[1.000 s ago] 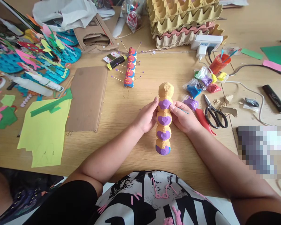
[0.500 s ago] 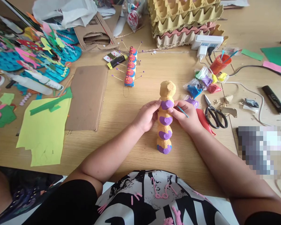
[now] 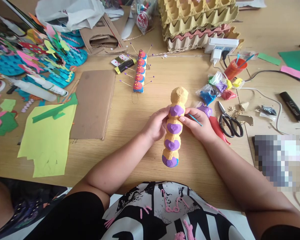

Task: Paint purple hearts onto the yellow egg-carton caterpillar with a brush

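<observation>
Orange bumpy strip [image 3: 174, 128] sits mid-view between two hands, over the table [image 3: 130, 116]. At its 11 o'clock, a red-and-blue row [image 3: 140, 71] with little faces and side sticks looks complete. The left hand [image 3: 155, 125] grips the strip's 9 o'clock edge. Four of the five bumps bear purple patches; the 12 o'clock one is plain, apparently the part left, and none has a face. The right hand [image 3: 198, 124] pinches the 3 o'clock edge, a blue stick [image 3: 195, 120] tucked in its fingers. Left fingertips and the strip's underside are hidden; a pixelated item [image 3: 275, 161] towards 4 o'clock is unreadable.
</observation>
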A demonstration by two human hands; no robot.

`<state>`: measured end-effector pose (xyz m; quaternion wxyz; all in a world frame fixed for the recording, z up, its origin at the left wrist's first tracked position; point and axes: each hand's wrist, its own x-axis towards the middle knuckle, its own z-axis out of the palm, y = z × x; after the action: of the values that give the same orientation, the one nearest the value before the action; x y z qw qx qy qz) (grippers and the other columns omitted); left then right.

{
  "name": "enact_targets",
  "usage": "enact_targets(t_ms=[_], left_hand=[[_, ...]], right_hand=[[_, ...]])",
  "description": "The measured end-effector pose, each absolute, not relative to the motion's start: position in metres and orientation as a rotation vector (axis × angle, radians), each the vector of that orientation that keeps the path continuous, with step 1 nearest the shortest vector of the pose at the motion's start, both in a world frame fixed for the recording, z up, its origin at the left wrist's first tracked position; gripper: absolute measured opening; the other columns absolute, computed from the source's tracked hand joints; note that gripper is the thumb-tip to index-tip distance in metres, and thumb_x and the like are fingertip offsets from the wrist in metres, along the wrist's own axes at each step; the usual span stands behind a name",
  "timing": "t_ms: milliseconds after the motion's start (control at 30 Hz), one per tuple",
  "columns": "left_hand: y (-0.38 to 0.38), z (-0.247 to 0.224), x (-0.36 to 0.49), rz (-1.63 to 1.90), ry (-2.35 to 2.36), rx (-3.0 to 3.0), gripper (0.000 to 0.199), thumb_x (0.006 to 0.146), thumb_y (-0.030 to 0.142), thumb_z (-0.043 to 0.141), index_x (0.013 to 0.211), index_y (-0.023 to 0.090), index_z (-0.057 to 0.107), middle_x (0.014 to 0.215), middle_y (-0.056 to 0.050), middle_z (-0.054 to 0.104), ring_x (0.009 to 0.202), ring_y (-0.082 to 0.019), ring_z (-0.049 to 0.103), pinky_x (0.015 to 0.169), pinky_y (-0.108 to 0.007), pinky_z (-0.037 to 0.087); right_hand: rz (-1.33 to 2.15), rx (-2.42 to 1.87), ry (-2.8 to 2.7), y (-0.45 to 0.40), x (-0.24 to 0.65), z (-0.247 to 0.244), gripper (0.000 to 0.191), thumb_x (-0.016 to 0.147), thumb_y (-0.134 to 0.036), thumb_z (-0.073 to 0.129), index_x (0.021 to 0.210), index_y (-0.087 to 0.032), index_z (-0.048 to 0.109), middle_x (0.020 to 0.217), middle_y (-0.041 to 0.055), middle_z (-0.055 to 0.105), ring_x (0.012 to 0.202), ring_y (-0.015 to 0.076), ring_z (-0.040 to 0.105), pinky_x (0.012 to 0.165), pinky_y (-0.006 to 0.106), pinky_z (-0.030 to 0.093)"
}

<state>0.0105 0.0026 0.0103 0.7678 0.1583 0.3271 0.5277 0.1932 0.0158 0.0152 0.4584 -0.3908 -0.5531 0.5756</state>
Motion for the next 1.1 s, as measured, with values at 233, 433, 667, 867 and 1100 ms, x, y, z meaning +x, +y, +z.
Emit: enact_targets(t_ms=[233,433,667,867,1100], left_hand=[[0.002,0.009,0.01,1.172,0.73,0.429,0.024,0.099,0.044,0.088,0.091,0.023,0.083,0.093,-0.004,0.085,0.09,-0.023,0.079,0.084,-0.034,0.06],[0.002,0.016,0.011,1.174,0.728,0.478,0.028,0.103,0.044,0.085,0.087,0.021,0.083,0.089,-0.003,0.083,0.085,-0.019,0.075,0.081,-0.031,0.058],[0.003,0.018,0.013,1.167,0.796,0.462,0.027,0.104,0.038,0.082,0.082,0.023,0.083,0.083,-0.003,0.079,0.076,-0.017,0.068,0.073,-0.03,0.054],[0.001,0.016,0.013,1.183,0.783,0.476,0.028,0.101,0.042,0.086,0.087,0.018,0.084,0.085,-0.004,0.079,0.076,-0.016,0.068,0.074,-0.028,0.053],[0.001,0.021,0.013,1.177,0.831,0.466,0.035,0.096,0.046,0.094,0.082,0.018,0.079,0.081,-0.002,0.078,0.071,-0.015,0.068,0.07,-0.029,0.051]], right_hand=[[1.546,-0.95,-1.237,0.013,0.192,0.009,0.038,0.08,-0.053,0.107,0.087,-0.028,0.079,0.087,-0.0013,0.078,0.083,0.0207,0.07,0.082,0.036,0.061],[1.644,-0.925,-1.126,0.012,0.189,0.004,0.042,0.078,-0.053,0.108,0.09,-0.028,0.077,0.093,-0.0007,0.079,0.089,0.0209,0.073,0.086,0.036,0.061],[1.672,-0.917,-1.065,0.012,0.186,0.008,0.045,0.074,-0.055,0.109,0.087,-0.027,0.077,0.091,-0.0014,0.078,0.089,0.0204,0.072,0.083,0.034,0.059],[1.711,-0.914,-1.028,0.01,0.184,0.01,0.04,0.075,-0.051,0.105,0.086,-0.029,0.073,0.088,-0.0003,0.078,0.09,0.0236,0.073,0.091,0.041,0.063],[1.739,-0.894,-0.994,0.01,0.182,0.01,0.035,0.077,-0.044,0.103,0.087,-0.028,0.074,0.091,-0.0001,0.079,0.089,0.0224,0.073,0.091,0.04,0.062]])
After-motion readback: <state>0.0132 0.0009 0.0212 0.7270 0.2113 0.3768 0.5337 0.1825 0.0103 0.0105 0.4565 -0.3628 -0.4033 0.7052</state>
